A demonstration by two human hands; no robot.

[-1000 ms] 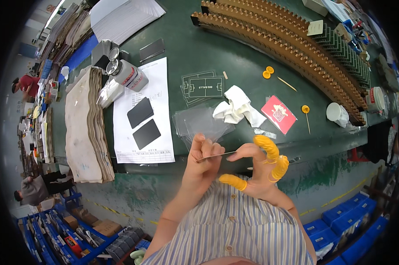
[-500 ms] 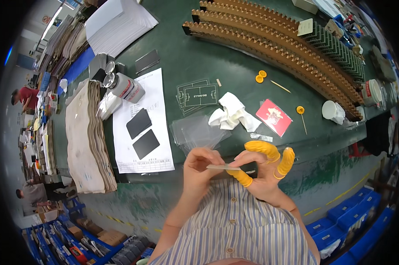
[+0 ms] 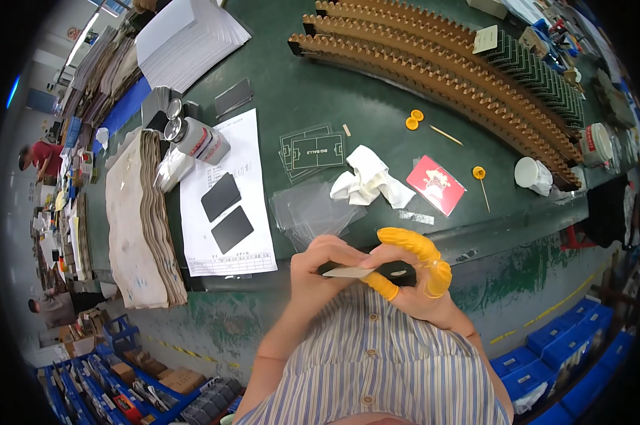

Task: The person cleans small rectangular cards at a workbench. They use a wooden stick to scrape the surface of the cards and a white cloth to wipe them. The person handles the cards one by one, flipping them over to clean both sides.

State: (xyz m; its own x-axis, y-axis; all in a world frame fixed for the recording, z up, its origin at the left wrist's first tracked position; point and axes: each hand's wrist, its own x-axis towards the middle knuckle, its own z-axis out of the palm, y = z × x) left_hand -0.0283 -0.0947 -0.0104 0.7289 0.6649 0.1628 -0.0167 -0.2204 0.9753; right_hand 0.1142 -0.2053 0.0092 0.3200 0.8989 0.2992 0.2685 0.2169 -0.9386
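A thin, pale card-like piece point(image 3: 347, 272) is held nearly edge-on at the table's front edge, its face mostly hidden from me. My left hand point(image 3: 318, 263) pinches it from one side with bare fingers. From the other side my right hand point(image 3: 420, 287) grips it; yellow finger cots cover several of its fingers. Just beyond lie clear plastic sheets point(image 3: 302, 212), a crumpled white cloth point(image 3: 362, 173) and a red card point(image 3: 437, 185). Dark cards with white line drawings point(image 3: 318, 151) are farther off.
Two black cards point(image 3: 233, 230) rest on a white paper sheet point(image 3: 263, 263), with a metal can point(image 3: 199, 140) near them. Slotted wooden racks point(image 3: 405, 60) stand at the back, partly filled with dark cards. Yellow finger cots point(image 3: 413, 120) and wooden sticks point(image 3: 446, 136) lie right of the cloth.
The pale piece has tilted and shifted slightly left with both hands. My right hand's raised, cot-covered fingers have curled closer together.
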